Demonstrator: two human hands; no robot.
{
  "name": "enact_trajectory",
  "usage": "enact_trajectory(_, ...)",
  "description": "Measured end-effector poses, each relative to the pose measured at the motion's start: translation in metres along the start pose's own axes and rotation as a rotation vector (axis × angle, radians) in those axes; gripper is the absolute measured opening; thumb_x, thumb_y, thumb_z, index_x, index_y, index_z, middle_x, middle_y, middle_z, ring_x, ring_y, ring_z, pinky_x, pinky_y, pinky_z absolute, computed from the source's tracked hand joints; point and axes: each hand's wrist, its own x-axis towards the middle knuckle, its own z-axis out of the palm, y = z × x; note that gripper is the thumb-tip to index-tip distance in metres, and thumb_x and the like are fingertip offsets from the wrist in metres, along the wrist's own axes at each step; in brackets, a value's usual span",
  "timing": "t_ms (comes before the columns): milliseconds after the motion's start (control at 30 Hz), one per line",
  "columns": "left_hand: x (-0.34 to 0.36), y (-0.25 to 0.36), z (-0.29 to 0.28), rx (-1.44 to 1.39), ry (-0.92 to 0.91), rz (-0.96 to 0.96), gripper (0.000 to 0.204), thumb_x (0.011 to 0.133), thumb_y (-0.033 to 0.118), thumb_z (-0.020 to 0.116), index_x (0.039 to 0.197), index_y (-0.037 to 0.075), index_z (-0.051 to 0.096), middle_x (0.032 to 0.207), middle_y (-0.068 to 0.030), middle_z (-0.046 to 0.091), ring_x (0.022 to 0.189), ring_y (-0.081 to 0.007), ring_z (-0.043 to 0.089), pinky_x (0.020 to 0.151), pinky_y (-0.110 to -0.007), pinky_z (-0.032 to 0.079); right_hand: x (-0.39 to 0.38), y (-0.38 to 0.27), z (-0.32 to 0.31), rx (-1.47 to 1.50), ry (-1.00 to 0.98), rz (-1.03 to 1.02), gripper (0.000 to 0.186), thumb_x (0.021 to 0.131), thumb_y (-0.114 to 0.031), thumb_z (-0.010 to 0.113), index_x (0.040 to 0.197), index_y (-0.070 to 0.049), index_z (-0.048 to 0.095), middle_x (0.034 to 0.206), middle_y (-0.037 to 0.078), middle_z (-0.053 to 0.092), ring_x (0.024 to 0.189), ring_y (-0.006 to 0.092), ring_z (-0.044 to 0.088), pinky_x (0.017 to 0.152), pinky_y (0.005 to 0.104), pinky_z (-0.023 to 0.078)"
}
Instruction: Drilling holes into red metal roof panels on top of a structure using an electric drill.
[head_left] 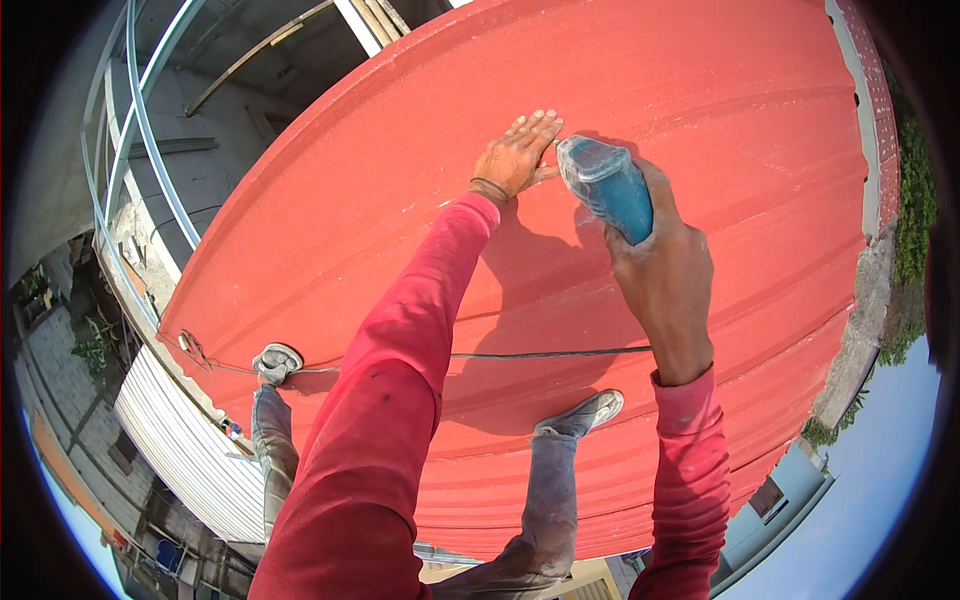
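My left hand (pixel 512 160) lies flat on the red ribbed metal roof sheet (pixel 400 200), fingers stretched out and thumb toward the tool. A dark band circles its wrist. Just to its right, my right hand (pixel 665 270) is wrapped round a dusty blue power tool (pixel 610 185), shaped like a drill seen from above. The tool's rounded, dust-coated end points up and left, close to my left thumb. Its working tip and what it touches are hard to make out. A dark cord (pixel 540 354) runs across the sheet and passes behind my right wrist.
My shoes (pixel 590 412) stand on the sheet, the left one (pixel 277 362) near its left edge beside the cord. Beyond that edge, curved metal rails (pixel 150 130) rise over a drop. Rough concrete (pixel 855 330) borders the right edge. A white corrugated roof (pixel 185 450) lies lower left.
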Motion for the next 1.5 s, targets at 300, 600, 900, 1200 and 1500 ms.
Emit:
enact_trajectory(300,0.009,0.011,-0.001,0.058,0.047,-0.039,0.083,0.085,0.061,0.072,0.152,0.02,0.046,0.159,-0.0034,0.044,0.146,-0.0245,0.043,0.12,-0.039,0.04,-0.156,0.074,0.032,1.371,0.266,0.743,0.041,0.096,-0.033,0.074,0.12,-0.002,0.063,0.101,0.008,0.072,0.063,0.0131,0.061,0.052,0.028,0.051)
enact_trajectory(600,0.018,0.052,-0.023,0.115,-0.159,-0.277,0.079,0.088,0.058,0.07,0.151,0.02,0.043,0.16,-0.0019,0.043,0.145,-0.0293,0.043,0.119,-0.047,0.04,-0.288,0.2,0.231,2.665,0.772,0.628,0.046,0.098,-0.053,0.065,0.123,-0.014,0.066,0.088,-0.001,0.066,0.078,0.0147,0.062,0.071,0.033,0.055)
enact_trajectory(900,-0.115,0.159,0.01,0.011,-0.398,0.002,0.106,0.085,0.054,0.078,0.161,0.008,0.02,0.169,-0.021,0.014,0.152,-0.0393,0.029,0.123,-0.06,0.023,-0.293,0.225,0.264,1.981,0.32,1.245,0.067,0.092,-0.062,0.068,0.121,-0.003,0.057,0.109,0.018,0.07,0.1,0.0272,0.072,0.085,0.0455,0.061)
enact_trajectory(1200,-0.136,0.16,0.051,0.155,-0.624,-0.314,0.124,0.077,0.045,0.088,0.164,0.011,0.007,0.171,-0.0209,-0.002,0.158,-0.0386,0.007,0.122,-0.064,0.023,-0.393,0.332,0.294,0.478,0.726,1.665,0.094,0.084,-0.059,0.076,0.145,0.003,0.042,0.147,0.032,0.05,0.138,0.0441,0.047,0.108,0.0614,0.042)
enact_trajectory(1500,-0.128,0.126,0.069,0.392,-0.839,-0.269,0.137,0.085,0.04,0.083,0.155,0.005,-0.029,0.154,-0.0456,-0.028,0.147,-0.062,-0.018,0.12,-0.071,0.016,-0.403,0.383,0.34,0.943,0.257,1.646,0.128,0.08,-0.085,0.057,0.164,-0.016,-0.012,0.169,0.027,-0.012,0.153,0.0558,-0.002,0.118,0.0713,0.019)
